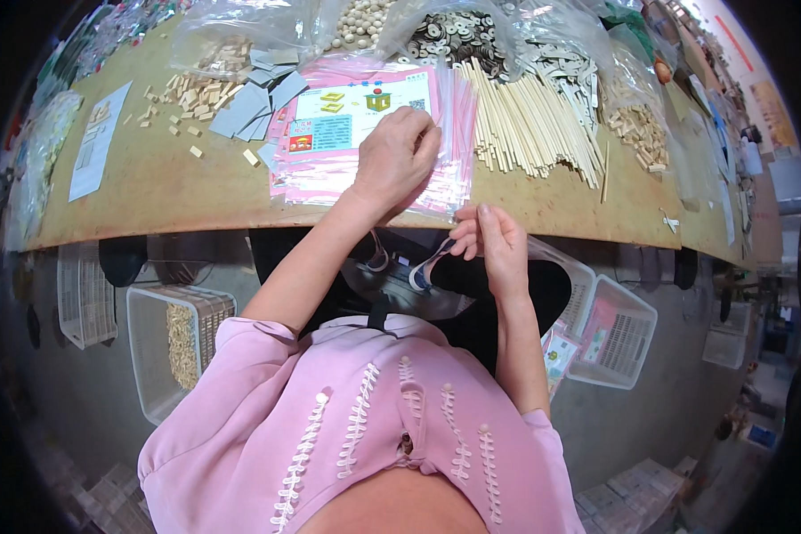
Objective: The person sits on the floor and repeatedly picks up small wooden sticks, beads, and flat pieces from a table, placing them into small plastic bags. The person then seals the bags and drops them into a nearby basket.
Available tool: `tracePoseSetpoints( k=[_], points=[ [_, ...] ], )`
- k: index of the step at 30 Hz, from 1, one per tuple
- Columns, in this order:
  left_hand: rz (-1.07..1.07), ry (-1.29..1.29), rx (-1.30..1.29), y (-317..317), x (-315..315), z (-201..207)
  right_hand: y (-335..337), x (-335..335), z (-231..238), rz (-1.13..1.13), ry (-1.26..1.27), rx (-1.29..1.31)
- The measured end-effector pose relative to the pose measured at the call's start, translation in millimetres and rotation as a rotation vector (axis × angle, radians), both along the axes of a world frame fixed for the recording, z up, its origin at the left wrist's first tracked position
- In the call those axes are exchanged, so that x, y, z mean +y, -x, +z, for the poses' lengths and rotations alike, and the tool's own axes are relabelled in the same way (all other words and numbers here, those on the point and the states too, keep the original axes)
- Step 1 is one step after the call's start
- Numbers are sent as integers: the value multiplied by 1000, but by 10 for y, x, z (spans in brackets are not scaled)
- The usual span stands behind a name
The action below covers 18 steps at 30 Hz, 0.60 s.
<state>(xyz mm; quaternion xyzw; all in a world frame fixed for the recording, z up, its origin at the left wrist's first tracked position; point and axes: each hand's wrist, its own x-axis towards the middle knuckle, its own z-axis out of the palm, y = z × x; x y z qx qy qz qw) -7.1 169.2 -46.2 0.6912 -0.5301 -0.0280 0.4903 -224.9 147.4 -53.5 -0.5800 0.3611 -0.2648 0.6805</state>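
A stack of pink-edged clear plastic bags (316, 182) with printed cards inside lies at the table's front edge. Over the top bag bends my left hand (400, 156), its fingers curled together and pressed down; the fingertips are hidden. My right hand (497, 249) is just off the table edge, by the stack's lower right corner. Its fingers are curled in and the thumb points up; whatever they pinch is too small to make out. Beside the stack on the right is a spread of thin wooden sticks (529, 120). Grey rectangular pieces (245, 111) lie to its left.
Small wooden blocks (196, 96) are scattered at the left, near a paper sheet (101, 142). Behind lie wooden beads (360, 22), dark discs (458, 40) and a bag of blocks (639, 129). Below the table stand white crates (142, 356), (627, 356).
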Motion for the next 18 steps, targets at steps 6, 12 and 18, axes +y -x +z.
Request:
tracePoseSetpoints(
  k=[6,12,18],
  points=[
    [-116,129,-51,27,201,-46,-251,-203,144,15,-40,-14],
    [-422,291,-243,30,462,76,-517,-387,249,97,76,-11],
    [-544,197,-216,118,865,6,-311,-275,309,276,-18,223]
  ],
)
